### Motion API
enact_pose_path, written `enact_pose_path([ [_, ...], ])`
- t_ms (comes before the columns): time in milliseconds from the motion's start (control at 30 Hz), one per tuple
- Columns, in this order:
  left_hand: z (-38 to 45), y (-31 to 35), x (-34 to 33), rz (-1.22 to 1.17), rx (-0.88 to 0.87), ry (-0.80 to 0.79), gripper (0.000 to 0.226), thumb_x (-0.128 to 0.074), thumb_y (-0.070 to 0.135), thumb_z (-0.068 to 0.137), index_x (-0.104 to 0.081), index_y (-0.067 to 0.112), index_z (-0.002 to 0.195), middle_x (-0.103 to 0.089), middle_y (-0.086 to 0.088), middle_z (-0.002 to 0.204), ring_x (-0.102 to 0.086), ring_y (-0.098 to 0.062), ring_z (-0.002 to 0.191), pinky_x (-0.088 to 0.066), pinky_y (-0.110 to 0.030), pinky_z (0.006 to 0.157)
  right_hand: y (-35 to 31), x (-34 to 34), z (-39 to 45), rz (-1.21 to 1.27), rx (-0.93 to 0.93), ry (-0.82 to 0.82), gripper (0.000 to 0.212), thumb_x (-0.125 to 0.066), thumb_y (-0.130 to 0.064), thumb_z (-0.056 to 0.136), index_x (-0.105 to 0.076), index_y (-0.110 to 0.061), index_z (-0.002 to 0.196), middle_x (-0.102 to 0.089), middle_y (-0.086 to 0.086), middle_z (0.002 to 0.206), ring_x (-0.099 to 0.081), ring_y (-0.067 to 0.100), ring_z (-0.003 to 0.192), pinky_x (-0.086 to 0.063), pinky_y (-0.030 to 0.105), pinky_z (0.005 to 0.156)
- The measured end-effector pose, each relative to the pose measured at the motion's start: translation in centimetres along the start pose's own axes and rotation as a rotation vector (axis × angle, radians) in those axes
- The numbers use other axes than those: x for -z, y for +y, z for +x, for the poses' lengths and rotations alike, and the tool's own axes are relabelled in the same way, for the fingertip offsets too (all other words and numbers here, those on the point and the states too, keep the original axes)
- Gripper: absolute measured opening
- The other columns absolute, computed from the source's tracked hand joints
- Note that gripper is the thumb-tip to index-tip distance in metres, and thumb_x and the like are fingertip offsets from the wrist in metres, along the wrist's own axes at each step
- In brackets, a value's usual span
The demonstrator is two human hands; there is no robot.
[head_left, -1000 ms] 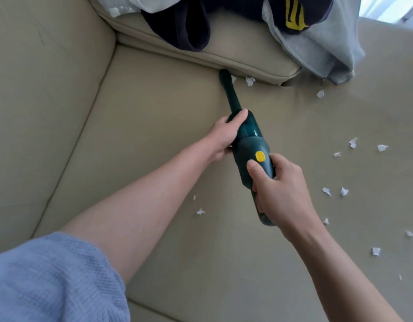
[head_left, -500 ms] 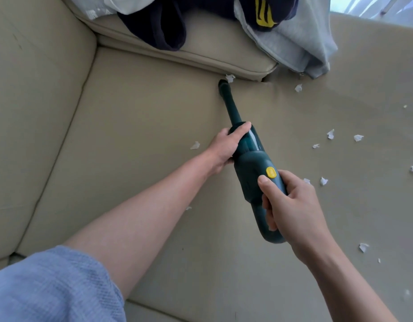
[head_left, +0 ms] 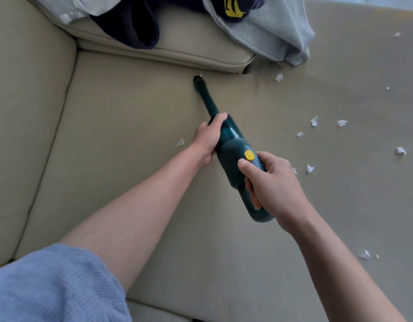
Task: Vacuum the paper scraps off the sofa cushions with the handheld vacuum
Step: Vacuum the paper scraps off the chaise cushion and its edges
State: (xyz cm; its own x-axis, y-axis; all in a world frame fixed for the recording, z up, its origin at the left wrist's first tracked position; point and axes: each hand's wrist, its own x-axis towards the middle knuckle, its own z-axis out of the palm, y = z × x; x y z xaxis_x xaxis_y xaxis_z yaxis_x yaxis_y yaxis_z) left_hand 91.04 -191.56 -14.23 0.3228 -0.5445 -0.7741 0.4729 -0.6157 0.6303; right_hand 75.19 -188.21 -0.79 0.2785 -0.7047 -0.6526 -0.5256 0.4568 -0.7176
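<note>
Two hands hold the vacuum (head_left: 233,156), which lies low over the seat cushion (head_left: 122,173) with its long axis running from the handle near the person up and left to the nozzle (head_left: 199,81). The right hand (head_left: 272,189) is curled round the handle, thumb lying just below the yellow button (head_left: 249,155); the left hand (head_left: 209,138) wraps the clear front of the body, just behind the nozzle tube. The nozzle tip sits at the seam under the back cushion (head_left: 177,47), with a scrap (head_left: 200,76) right at its mouth. Most scraps (head_left: 314,121) lie to the right of the vacuum, scattered well apart across the cushion; one scrap lies just left of the left hand (head_left: 180,142). My guess is the next sweep swings the nozzle rightward, toward the piece by the cushion corner (head_left: 279,77), with the right hand steering from behind. Above the nozzle, clothes (head_left: 265,31) are heaped on the back cushion.
</note>
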Motion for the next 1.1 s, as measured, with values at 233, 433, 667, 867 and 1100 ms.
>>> enact_pose_path([
  [233, -3.1, -2.8, 0.2, 0.050, 0.135, -0.071, 0.024, -0.065, 0.039, 0.093, -0.063, 0.017, 0.100, -0.072, -0.004, 0.086, -0.069, -0.022, 0.080, -0.055, -0.036, 0.079, 2.1, 2.6, -3.0, -0.040, -0.084, -0.050, 0.019, -0.059, -0.022, 0.094, -0.064, -0.004, 0.092, -0.051, 0.002, 0.055, -0.038, 0.015, 0.037, -0.036, 0.027, 0.045],
  [433, -4.1, -3.2, -1.2, 0.032, 0.118, -0.096, 0.026, -0.068, 0.043, 0.094, -0.064, 0.018, 0.103, -0.072, -0.004, 0.094, -0.069, -0.021, 0.085, -0.056, -0.032, 0.073, 2.7, 4.4, -3.9, -0.020, -0.082, -0.019, 0.019, -0.060, -0.018, 0.095, -0.063, -0.001, 0.088, -0.049, 0.002, 0.052, -0.038, 0.018, 0.038, -0.035, 0.025, 0.042],
  [667, -3.3, -2.4, -3.0, 0.056, 0.089, -0.090, 0.030, -0.064, 0.048, 0.098, -0.065, 0.018, 0.102, -0.073, -0.005, 0.097, -0.070, -0.020, 0.086, -0.058, -0.035, 0.083, 3.1, 4.5, -2.2, -0.037, -0.060, 0.012, 0.024, -0.059, -0.020, 0.095, -0.061, 0.004, 0.093, -0.050, 0.003, 0.054, -0.038, 0.020, 0.036, -0.036, 0.027, 0.043],
  [867, -6.2, -5.5, -1.0, -0.073, 0.115, -0.025, 0.029, -0.064, 0.043, 0.098, -0.065, 0.016, 0.109, -0.074, -0.007, 0.101, -0.071, -0.021, 0.089, -0.057, -0.030, 0.070, 3.9, 5.4, -4.6, -0.148, -0.045, -0.096, 0.014, -0.060, -0.020, 0.095, -0.066, -0.010, 0.087, -0.051, 0.001, 0.051, -0.039, 0.019, 0.038, -0.035, 0.028, 0.046],
  [1100, -10.9, -10.2, 2.4, -0.200, 0.191, 0.025, 0.051, -0.065, 0.046, 0.098, -0.063, 0.007, 0.130, -0.076, -0.011, 0.110, -0.073, -0.024, 0.095, -0.060, -0.036, 0.077, 4.6, 4.9, -7.5, -0.244, -0.100, -0.240, 0.021, -0.062, -0.022, 0.095, -0.062, -0.015, 0.075, -0.053, -0.005, 0.047, -0.042, 0.011, 0.034, -0.037, 0.024, 0.044],
])
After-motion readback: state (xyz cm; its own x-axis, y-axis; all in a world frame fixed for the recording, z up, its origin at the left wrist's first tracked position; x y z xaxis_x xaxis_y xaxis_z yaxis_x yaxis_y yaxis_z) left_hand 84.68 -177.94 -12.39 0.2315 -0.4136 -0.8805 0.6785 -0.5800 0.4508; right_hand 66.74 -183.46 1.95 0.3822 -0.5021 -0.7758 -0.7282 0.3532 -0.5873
